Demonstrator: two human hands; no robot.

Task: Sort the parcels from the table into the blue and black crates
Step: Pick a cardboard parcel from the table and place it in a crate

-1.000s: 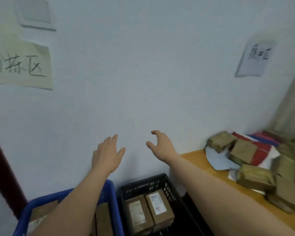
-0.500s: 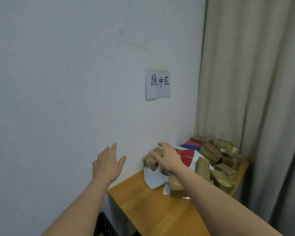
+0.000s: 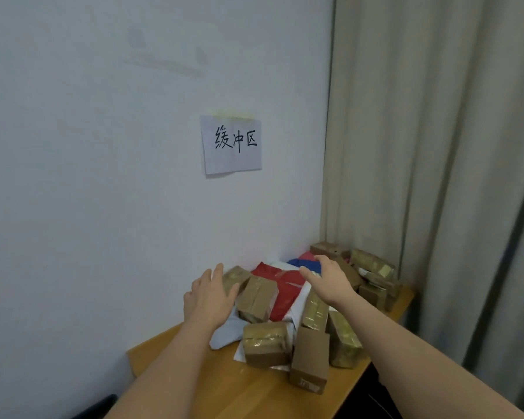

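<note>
Brown cardboard and tape-wrapped parcels [image 3: 266,343] heaped on the wooden table [image 3: 200,382], now directly under both hands; a second ago only wall ahead and crates below. Turned away from the blue and black crates, both gone from view save perhaps a dark corner at the bottom edge, too little to tell. Left hand [image 3: 211,293] spread flat, fingers straight, holding nothing, just short of a taped box [image 3: 256,297] beside it. Right hand [image 3: 327,279] loosely curved over a blue mailer [image 3: 300,263] at its fingertips, gripping nothing that can be seen; contact unclear. Red mailer [image 3: 285,290] between the two hands. Hands apart. Judged: one drop finished, next pick beginning, plenty of parcels left to sort.
</note>
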